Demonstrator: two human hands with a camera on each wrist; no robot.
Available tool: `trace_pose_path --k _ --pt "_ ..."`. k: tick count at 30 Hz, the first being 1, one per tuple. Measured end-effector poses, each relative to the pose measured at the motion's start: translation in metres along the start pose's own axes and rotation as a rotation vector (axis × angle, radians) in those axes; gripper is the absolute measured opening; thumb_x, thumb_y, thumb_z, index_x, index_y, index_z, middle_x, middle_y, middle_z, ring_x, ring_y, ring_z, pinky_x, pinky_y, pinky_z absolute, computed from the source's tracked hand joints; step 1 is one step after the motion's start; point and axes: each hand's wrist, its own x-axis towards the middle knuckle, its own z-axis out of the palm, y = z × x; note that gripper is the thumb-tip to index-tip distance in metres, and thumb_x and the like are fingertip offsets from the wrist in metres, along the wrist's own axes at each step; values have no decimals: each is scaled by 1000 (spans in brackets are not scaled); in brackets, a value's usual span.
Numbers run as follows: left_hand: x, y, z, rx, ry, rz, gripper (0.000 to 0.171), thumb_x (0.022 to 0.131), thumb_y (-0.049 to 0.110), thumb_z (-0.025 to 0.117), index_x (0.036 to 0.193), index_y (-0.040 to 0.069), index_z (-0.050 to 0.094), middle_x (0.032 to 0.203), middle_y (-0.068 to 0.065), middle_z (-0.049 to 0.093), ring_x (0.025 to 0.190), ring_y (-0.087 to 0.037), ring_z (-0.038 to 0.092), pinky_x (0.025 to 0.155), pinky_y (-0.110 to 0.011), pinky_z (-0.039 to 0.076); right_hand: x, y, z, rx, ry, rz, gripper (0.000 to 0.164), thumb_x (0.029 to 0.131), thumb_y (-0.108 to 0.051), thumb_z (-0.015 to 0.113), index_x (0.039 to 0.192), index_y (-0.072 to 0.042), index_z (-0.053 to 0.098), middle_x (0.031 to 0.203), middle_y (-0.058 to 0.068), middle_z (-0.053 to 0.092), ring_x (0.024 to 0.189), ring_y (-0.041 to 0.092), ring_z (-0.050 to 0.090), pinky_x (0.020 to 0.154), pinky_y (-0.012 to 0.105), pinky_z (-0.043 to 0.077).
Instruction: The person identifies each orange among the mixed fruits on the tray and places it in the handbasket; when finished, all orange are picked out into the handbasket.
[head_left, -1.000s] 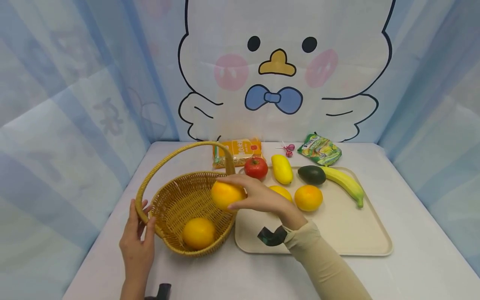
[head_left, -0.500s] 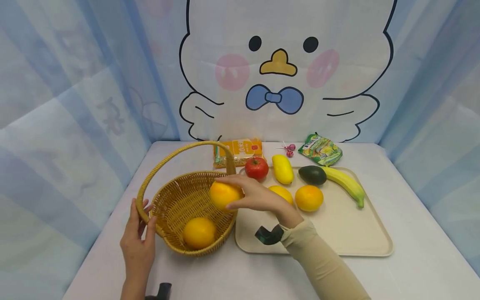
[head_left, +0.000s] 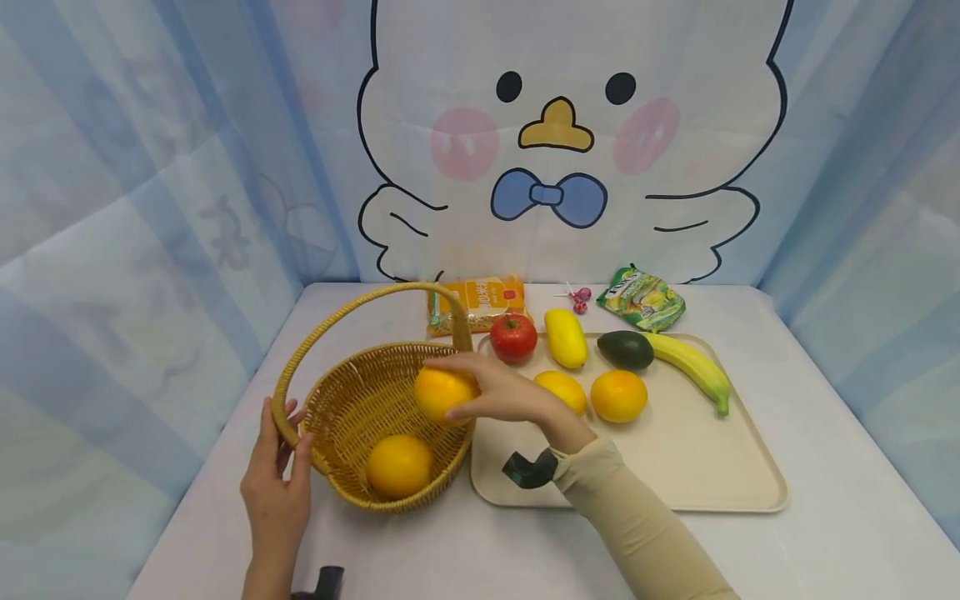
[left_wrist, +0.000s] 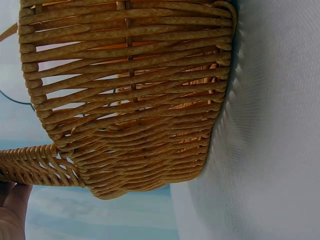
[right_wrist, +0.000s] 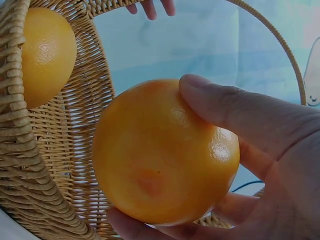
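A pale blue and white cloth backdrop printed with a cartoon chick (head_left: 555, 50) hangs beyond twelve o'clock, the person being at six. Below it spreads the white, cloth-covered surface (head_left: 465, 550). At three o'clock lies a beige, round-cornered rectangular tray (head_left: 697, 467); at nine stands a tan woven basket with a tall arched handle (head_left: 345, 417).

At the basket's eight o'clock, the bare left hand (head_left: 275, 490) has its grip round the foot of the handle. The right hand (head_left: 510, 393), below a beige sleeve (head_left: 637, 517), has its grip clasped about a glossy round orange fruit (head_left: 438, 395), held over the two o'clock side of the basket's mouth.

Past the basket, at its one o'clock, I see an orange printed plastic packet (head_left: 483, 302); beyond the tray's twelve lies a crumpled green plastic packet (head_left: 642, 300). A long yellow banana (head_left: 692, 367) curves along the tray's one to two o'clock.

A second round orange fruit (head_left: 400, 467) rests inside the basket near six. A third round orange fruit (head_left: 618, 396) sits just twelve-ward of the tray's middle. An oblong yellow fruit (head_left: 566, 339) lies at its eleven, a round red tomato (head_left: 513, 337) at ten. Smallest are the pink wrapped lollipops (head_left: 580, 300), near the green packet's nine.
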Motion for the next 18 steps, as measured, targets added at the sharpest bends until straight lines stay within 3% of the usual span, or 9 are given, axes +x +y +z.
trace_pose_path --k 18 --pt "0 2 -1 -22 -2 0 74 82 -14 62 146 8 33 125 -25 58 112 16 49 92 0 40 15 8 16 -95 -48 5 67 81 -22 72 142 -22 44 144 1 46 130 21 42 112 42 37"
